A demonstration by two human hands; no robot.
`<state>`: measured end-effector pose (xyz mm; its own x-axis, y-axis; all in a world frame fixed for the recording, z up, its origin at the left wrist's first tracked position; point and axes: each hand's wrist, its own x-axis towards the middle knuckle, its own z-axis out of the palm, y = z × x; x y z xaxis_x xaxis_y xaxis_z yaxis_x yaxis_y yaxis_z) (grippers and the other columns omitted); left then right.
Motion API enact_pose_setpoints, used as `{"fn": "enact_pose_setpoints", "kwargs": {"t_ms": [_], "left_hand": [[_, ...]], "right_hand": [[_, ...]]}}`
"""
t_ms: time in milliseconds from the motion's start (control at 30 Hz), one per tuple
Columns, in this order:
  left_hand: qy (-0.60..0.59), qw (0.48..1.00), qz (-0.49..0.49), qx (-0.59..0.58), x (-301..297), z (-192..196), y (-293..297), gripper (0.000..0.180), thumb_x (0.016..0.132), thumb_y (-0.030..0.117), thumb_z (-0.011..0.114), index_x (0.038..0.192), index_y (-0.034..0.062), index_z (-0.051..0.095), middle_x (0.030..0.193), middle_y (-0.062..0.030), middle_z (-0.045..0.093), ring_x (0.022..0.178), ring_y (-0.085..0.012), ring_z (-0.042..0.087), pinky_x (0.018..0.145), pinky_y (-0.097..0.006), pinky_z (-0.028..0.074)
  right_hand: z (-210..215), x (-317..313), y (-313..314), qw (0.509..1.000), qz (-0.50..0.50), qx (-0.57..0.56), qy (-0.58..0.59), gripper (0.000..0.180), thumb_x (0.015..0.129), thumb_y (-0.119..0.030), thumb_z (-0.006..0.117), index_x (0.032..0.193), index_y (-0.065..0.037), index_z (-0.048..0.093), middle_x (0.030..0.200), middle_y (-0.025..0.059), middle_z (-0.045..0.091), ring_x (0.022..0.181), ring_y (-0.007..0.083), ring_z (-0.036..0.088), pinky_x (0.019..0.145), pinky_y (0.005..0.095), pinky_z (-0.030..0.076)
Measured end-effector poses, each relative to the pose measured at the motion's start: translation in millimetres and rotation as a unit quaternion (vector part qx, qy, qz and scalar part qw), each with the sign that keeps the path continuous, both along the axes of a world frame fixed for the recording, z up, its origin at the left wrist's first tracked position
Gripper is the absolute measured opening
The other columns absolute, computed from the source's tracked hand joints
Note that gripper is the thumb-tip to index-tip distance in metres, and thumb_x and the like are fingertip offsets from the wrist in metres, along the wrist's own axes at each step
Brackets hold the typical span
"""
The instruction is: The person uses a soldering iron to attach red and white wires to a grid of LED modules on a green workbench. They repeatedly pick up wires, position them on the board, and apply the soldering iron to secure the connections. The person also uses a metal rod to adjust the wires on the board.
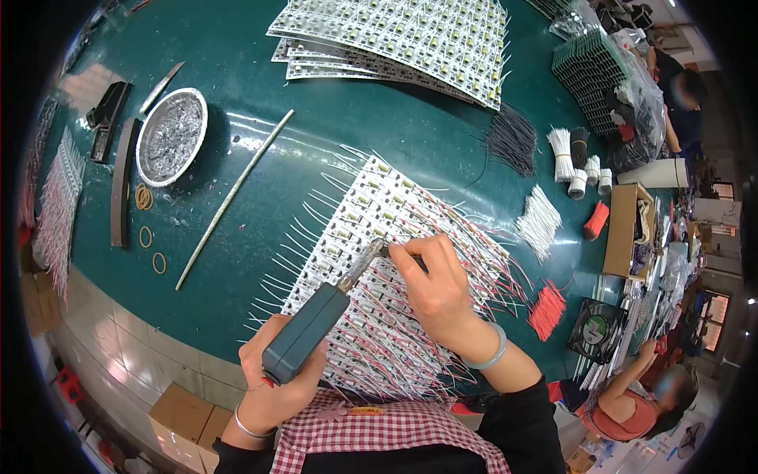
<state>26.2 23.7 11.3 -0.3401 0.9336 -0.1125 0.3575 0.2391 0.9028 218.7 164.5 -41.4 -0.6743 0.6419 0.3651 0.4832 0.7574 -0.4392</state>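
Observation:
My left hand (pixel 278 371) is closed around a dark green soldering gun (pixel 306 332), its metal tip reaching up and right. Beneath lies a white panel of small circuit boards (pixel 365 201), set with yellow components. White wires stick out along its left side; red and white wires (pixel 493 261) spread over its right and lower parts. My right hand (pixel 438 286) pinches at the panel beside the tip, thumb and forefinger pressed together. Something small and dark shows at those fingertips, too hidden to name.
Stacked board panels (pixel 395 39) lie at the back. Leftward are a round bowl of silvery scraps (pixel 172 136), a thin rod (pixel 235 197) and rubber bands (pixel 146 237). Black (pixel 512 142), white (pixel 539 223) and red wire bundles (pixel 546 310) lie right. A person (pixel 632 403) sits beyond.

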Motion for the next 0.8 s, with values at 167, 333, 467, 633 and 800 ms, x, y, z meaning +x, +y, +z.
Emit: {"fn": "enact_pose_setpoints", "kwargs": {"t_ms": [167,333,467,633,800], "left_hand": [[0.032,0.999,-0.024,0.001,-2.9,-0.8,-1.6,0.014,0.074,-0.005,0.073,0.085,-0.0044,0.064,0.077,-0.0077,0.062,0.061,-0.0104,0.058,0.055,-0.024,0.044],[-0.011,1.0,0.017,-0.006,-1.2,1.8,-5.5,0.014,0.075,-0.005,0.073,0.087,-0.005,0.066,0.08,-0.0084,0.064,0.062,-0.0113,0.059,0.056,-0.024,0.046],[-0.015,1.0,0.013,0.008,-1.8,4.0,-5.2,0.018,0.075,-0.005,0.073,0.092,-0.0063,0.068,0.084,-0.0107,0.066,0.066,-0.0124,0.061,0.058,-0.024,0.048],[-0.014,1.0,0.003,0.015,-2.5,5.2,-6.1,0.02,0.076,-0.005,0.072,0.095,-0.0069,0.068,0.088,-0.012,0.067,0.07,-0.0126,0.063,0.061,-0.025,0.049],[-0.034,0.999,0.027,-0.015,-1.8,7.0,-10.2,0.024,0.076,-0.006,0.072,0.1,-0.0074,0.067,0.088,-0.0113,0.068,0.07,-0.0121,0.063,0.062,-0.025,0.05]], "right_hand": [[1.1,-0.3,-0.7,1.0,0.0,0.001,-0.008,0.035,0.072,0.0,0.062,0.106,0.004,0.063,0.095,0.0115,0.056,0.083,0.0271,0.054,0.067,0.0355,0.046],[0.4,-0.6,-1.3,1.0,0.0,0.006,-0.009,0.034,0.072,0.001,0.062,0.106,0.005,0.063,0.095,0.0119,0.056,0.083,0.0271,0.054,0.067,0.0357,0.046],[-0.6,-0.5,-1.2,1.0,-0.001,0.013,-0.009,0.034,0.072,0.001,0.061,0.106,0.005,0.063,0.095,0.0123,0.056,0.082,0.0273,0.054,0.066,0.0358,0.047],[-0.1,-1.1,-1.1,1.0,0.002,0.018,-0.005,0.035,0.071,0.0,0.062,0.106,0.006,0.063,0.094,0.0126,0.056,0.082,0.0276,0.055,0.066,0.0358,0.047],[9.3,1.6,-5.8,0.999,0.005,0.039,0.007,0.038,0.07,-0.002,0.062,0.107,0.007,0.062,0.094,0.0131,0.058,0.082,0.0276,0.056,0.065,0.036,0.047]]}}
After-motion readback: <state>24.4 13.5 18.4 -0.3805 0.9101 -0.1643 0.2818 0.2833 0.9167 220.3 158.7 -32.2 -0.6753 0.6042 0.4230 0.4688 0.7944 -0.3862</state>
